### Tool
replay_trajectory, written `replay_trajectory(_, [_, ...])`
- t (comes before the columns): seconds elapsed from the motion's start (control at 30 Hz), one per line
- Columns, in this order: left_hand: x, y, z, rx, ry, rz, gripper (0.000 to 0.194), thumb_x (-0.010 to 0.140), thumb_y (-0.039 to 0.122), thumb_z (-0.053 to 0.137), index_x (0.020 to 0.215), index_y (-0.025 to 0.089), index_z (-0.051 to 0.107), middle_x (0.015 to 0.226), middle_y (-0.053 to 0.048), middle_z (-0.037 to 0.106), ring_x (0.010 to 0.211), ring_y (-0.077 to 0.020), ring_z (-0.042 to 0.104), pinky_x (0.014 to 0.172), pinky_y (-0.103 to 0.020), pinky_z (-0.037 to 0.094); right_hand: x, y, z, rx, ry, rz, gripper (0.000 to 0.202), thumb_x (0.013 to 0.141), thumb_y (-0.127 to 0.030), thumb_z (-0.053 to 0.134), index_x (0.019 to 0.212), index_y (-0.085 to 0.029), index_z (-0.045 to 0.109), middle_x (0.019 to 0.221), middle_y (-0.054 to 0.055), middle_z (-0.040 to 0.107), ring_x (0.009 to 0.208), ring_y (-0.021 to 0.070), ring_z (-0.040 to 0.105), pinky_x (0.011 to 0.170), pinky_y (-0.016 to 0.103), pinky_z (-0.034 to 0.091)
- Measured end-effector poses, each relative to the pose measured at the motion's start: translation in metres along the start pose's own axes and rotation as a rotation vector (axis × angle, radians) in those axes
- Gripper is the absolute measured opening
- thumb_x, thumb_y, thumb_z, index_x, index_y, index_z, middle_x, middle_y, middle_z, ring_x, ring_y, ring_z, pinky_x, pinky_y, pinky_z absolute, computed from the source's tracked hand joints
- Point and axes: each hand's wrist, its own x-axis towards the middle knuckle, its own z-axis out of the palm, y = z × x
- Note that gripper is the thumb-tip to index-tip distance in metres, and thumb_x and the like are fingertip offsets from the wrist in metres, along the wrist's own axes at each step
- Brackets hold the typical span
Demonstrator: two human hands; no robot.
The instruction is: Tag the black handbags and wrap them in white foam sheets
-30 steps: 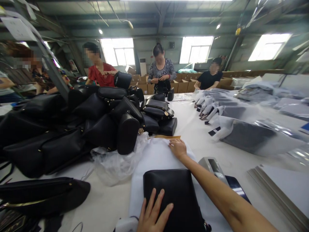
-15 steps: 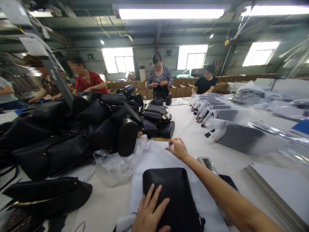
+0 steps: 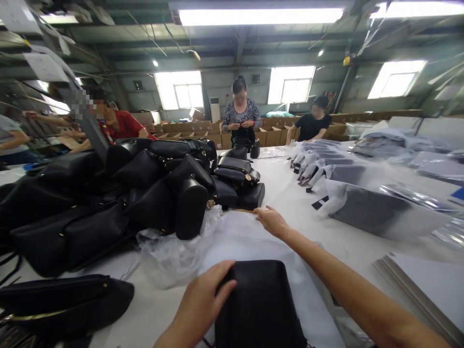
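A black bag (image 3: 259,304) lies on white sheets (image 3: 242,237) right in front of me. My left hand (image 3: 208,299) grips the bag's upper left corner, thumb on top and fingers along the edge. Farther out, my right hand (image 3: 271,221) pinches the far edge of the white sheets, where a strip of brown shows beneath. Crumpled clear plastic (image 3: 174,256) lies to the left of the sheets.
Black bags (image 3: 145,193) are heaped at the left, with another black bag (image 3: 68,302) nearer me. Wrapped bags (image 3: 369,208) line the right side, above a stack of boards (image 3: 424,285). Several people stand across the table.
My left hand has moved from flat on the bag to its upper left corner. My right hand has closed at the sheets' far edge. The bag sits slightly lower in view.
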Motion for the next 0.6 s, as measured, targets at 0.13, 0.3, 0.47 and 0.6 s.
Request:
replay_trajectory(0.13, [0.087, -0.012, -0.001, 0.078, 0.068, 0.04, 0.043, 0.096, 0.025, 0.053, 0.14, 0.023, 0.053, 0.144, -0.008, 0.057, 0.131, -0.0228, 0.054, 0.109, -0.039, 0.047, -0.007, 0.001, -0.008, -0.033, 0.035, -0.047, 0.029, 0.095, -0.013, 0.049, 0.107, -0.027, 0.072, 0.104, 0.003, 0.077, 0.096, 0.0182, 0.072, 0.113, 0.04, 0.035])
replay_trajectory(0.3, [0.167, -0.031, 0.027, 0.213, 0.046, 0.137, 0.043, 0.092, 0.021, 0.061, 0.134, 0.017, 0.056, 0.14, -0.013, 0.058, 0.131, -0.027, 0.053, 0.11, -0.045, 0.042, -0.013, 0.0, -0.023, -0.065, 0.114, -0.107, 0.032, 0.095, -0.014, 0.05, 0.11, -0.03, 0.074, 0.13, 0.003, 0.067, 0.107, 0.0209, 0.068, 0.112, 0.046, 0.038])
replay_trajectory(0.47, [0.174, -0.044, 0.035, 0.255, -0.023, 0.145, 0.014, 0.089, 0.021, 0.064, 0.101, 0.018, 0.071, 0.121, -0.01, 0.068, 0.116, -0.0259, 0.061, 0.105, -0.043, 0.045, -0.023, 0.002, -0.032, -0.073, 0.161, -0.183, 0.029, 0.097, -0.016, 0.051, 0.106, -0.029, 0.074, 0.123, 0.002, 0.07, 0.107, 0.0207, 0.065, 0.11, 0.042, 0.04])
replay_trajectory(0.6, [0.161, -0.057, 0.029, 0.315, -0.073, 0.109, 0.02, 0.082, 0.018, 0.071, 0.102, 0.019, 0.071, 0.15, -0.012, 0.048, 0.139, -0.0322, 0.042, 0.115, -0.049, 0.033, -0.035, -0.001, -0.036, -0.074, 0.193, -0.274, 0.024, 0.097, -0.019, 0.052, 0.1, -0.027, 0.074, 0.127, 0.002, 0.067, 0.113, 0.0208, 0.062, 0.112, 0.043, 0.037])
